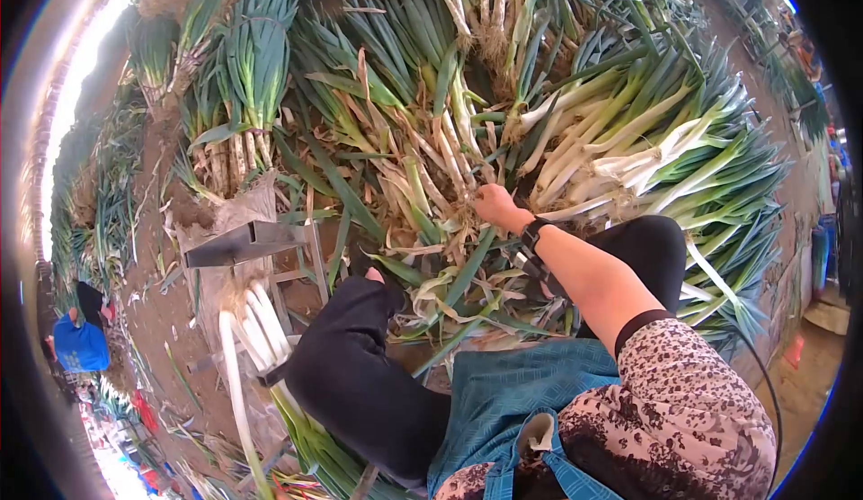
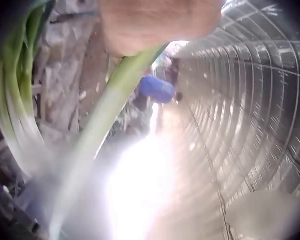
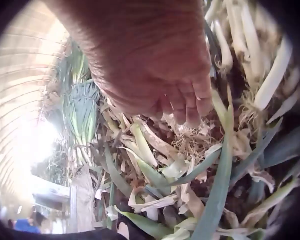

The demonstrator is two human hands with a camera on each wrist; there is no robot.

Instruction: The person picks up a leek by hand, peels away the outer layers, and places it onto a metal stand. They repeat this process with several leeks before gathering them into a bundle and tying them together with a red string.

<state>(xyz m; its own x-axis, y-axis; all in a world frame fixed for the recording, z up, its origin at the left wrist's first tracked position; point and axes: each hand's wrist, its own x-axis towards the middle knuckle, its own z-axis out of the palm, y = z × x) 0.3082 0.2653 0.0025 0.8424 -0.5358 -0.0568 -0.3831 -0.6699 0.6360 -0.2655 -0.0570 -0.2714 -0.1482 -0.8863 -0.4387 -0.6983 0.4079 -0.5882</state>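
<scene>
My left hand (image 2: 160,25) grips a long leek (image 2: 102,107) by its green part, the white shaft slanting down in the left wrist view. In the head view this leek (image 1: 235,392) hangs beside several cleaned leeks (image 1: 261,327) lying on a metal stand. My right hand (image 1: 500,206) reaches into the untrimmed leeks (image 1: 449,145), at their root ends. Seen from the right wrist, the curled fingers (image 3: 191,107) of that hand are right at shaggy roots (image 3: 190,137) and dry husks; I cannot tell if they hold a stalk, as the palm side is hidden.
Cleaned white leeks (image 1: 620,154) are heaped at the right. Tied bundles (image 1: 256,59) stand at the back left. Stripped leaves (image 1: 463,275) litter the ground between the person's knees. A metal frame (image 1: 243,244) stands left of the left knee (image 1: 360,365), with a blue bag (image 1: 81,345) farther off.
</scene>
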